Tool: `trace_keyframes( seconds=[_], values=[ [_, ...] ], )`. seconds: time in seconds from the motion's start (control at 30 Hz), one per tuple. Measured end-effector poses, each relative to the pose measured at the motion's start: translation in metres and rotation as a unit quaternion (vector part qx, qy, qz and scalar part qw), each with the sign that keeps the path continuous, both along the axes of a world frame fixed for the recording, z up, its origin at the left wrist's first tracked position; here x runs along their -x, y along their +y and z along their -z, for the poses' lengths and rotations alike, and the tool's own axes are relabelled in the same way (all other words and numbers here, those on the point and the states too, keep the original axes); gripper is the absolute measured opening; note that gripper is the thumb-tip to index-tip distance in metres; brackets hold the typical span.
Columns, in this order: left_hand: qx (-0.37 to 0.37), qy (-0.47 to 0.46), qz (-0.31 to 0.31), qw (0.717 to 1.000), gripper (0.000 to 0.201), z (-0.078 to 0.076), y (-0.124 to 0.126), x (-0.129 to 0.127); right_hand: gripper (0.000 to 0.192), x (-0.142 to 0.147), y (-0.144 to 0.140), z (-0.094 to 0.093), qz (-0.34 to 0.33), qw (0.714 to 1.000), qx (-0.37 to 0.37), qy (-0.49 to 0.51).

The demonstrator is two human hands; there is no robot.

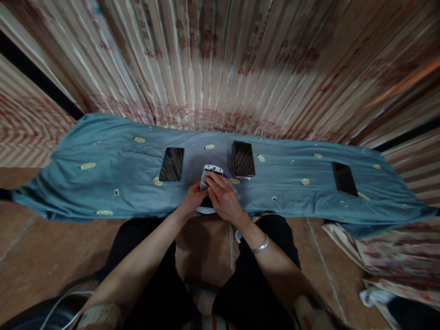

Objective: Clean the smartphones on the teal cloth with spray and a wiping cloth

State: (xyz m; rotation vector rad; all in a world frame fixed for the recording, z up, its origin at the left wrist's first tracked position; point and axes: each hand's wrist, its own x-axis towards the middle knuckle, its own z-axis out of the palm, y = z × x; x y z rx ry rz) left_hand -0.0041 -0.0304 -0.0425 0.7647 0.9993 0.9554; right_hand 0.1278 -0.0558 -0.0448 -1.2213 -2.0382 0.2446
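A white phone-shaped device [216, 168] with a dark face lies at the front middle of the cloth-covered surface, tilted slightly. My left hand [193, 198] grips its left edge, fingers closed around it. My right hand [224, 196] reaches across the face, its fingers bent and pressed together over the upper part. Whatever those fingertips may hold is hidden. Something blue and something clear show beside the right hand, too small to make out. Left of my hands lies a dark phone [172, 164]. Just to the right sits a stack of phones [244, 159], black screen on top.
Another dark phone [344, 179] lies far right on the blue cloth [117, 172] with yellow prints. A patterned curtain [213, 68] hangs directly behind the surface. My knees are below its front edge, above a brown tiled floor [323, 256]. A white cable runs at lower left.
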Motion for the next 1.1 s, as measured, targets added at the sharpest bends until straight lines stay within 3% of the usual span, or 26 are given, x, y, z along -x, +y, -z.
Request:
trace_keyframes(
  seconds=[0.23, 0.53, 0.83, 1.1],
  values=[
    [-0.008, -0.028, 0.020, 0.999, 0.044, -0.001, -0.002, 0.001, 0.048, -0.005, 0.007, 0.000, 0.024, 1.000, 0.002, -0.005],
    [0.040, -0.150, -0.015, 0.988, 0.049, 0.004, -0.003, -0.004, 0.046, -0.003, 0.010, 0.001, 0.030, 0.999, -0.021, -0.034],
    [0.109, -0.140, -0.010, 0.984, 0.055, -0.021, -0.002, -0.002, 0.049, -0.012, 0.015, 0.007, 0.058, 0.996, -0.052, -0.048],
    [0.116, -0.122, -0.015, 0.986, 0.064, -0.034, 0.001, 0.003, 0.048, -0.015, 0.015, 0.011, 0.069, 0.995, -0.055, -0.049]
  ],
)
